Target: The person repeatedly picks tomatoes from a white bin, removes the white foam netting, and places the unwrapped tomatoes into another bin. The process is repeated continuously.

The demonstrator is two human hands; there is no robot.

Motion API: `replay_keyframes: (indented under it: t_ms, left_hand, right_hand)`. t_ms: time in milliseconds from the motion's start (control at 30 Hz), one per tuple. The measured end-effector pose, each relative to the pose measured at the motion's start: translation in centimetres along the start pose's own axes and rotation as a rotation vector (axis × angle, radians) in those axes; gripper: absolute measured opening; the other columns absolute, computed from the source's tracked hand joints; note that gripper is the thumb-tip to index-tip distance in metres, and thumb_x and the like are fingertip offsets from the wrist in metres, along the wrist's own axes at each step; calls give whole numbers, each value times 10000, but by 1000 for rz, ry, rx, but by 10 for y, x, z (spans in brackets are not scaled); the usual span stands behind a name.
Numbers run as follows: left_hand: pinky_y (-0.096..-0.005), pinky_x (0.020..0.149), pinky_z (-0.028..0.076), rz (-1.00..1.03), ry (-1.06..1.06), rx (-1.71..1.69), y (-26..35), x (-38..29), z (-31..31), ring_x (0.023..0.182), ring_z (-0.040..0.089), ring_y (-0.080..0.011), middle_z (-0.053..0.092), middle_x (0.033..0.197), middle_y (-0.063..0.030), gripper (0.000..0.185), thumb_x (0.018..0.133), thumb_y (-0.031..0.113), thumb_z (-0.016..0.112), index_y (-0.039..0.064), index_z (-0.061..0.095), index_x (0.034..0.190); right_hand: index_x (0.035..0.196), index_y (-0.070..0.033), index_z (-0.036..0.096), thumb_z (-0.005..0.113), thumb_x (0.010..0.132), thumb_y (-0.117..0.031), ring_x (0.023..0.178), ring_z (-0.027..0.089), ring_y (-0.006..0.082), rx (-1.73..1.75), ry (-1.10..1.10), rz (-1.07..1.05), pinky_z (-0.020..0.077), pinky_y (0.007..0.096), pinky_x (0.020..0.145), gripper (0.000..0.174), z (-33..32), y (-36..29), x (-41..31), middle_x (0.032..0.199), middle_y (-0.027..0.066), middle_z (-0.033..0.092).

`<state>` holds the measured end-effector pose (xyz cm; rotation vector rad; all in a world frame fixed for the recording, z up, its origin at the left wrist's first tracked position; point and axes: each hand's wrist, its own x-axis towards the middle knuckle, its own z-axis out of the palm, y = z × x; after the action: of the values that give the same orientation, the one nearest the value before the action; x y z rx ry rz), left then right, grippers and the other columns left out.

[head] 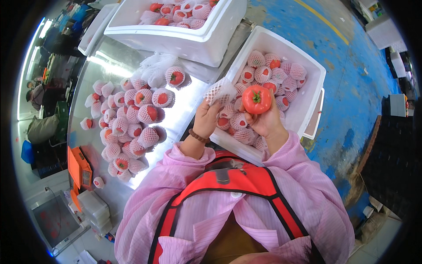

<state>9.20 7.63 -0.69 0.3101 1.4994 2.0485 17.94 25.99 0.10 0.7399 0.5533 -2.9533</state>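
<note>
In my right hand (268, 123) rests a bare red tomato (256, 99), its green stem end facing up. My left hand (206, 115) grips a white foam net sleeve (220, 92); whether anything is inside it I cannot tell. Both hands are over the near left side of a white foam box (310, 89), which holds many tomatoes in foam nets (263, 74). To the left, a pile of netted tomatoes (127, 125) covers part of a shiny metal table (171, 118). Behind that pile lies a heap of loose foam nets (156, 69), with one netted tomato (174, 76) beside it.
A second foam box (165, 39) with netted and bare tomatoes stands at the back. An orange device (79, 167) and stacked clear plastic containers (94, 209) are at the left. Blue painted floor (349, 95) extends to the right. A person (35, 95) is at the far left.
</note>
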Motion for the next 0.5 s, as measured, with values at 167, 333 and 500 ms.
replay_keyframes:
  t_ms: [167, 333, 500]
  left_hand:
    - [-342, 987, 452, 113, -222, 339, 27, -3, 14, 1134, 567, -174, 582, 1253, -87, 431, 932, 94, 558, 3, 468, 1344]
    - [-350, 909, 498, 127, -322, 424, 31, -5, 29, 1128, 570, -202, 533, 1283, -102, 682, 789, 98, 738, 30, 398, 1377]
    - [-459, 998, 479, -412, -364, -709, 4, -7, -5, 1203, 545, -278, 481, 1375, -127, 815, 831, 561, 643, 79, 349, 1418]
  right_hand:
    - [1078, -91, 634, 280, 959, -656, 555, 624, 208, -245, 130, -133, 488, 295, 464, 677, 2, 7, 0, 813, 115, 675]
    - [1000, -54, 678, 355, 1016, -489, 536, 565, 119, -989, 155, -598, 441, 235, 484, 542, 3, 16, -1, 688, 46, 627]
    - [1060, -49, 667, 451, 1016, -363, 687, 590, 114, -850, 208, -435, 454, 254, 589, 384, -17, 9, 8, 825, 36, 657]
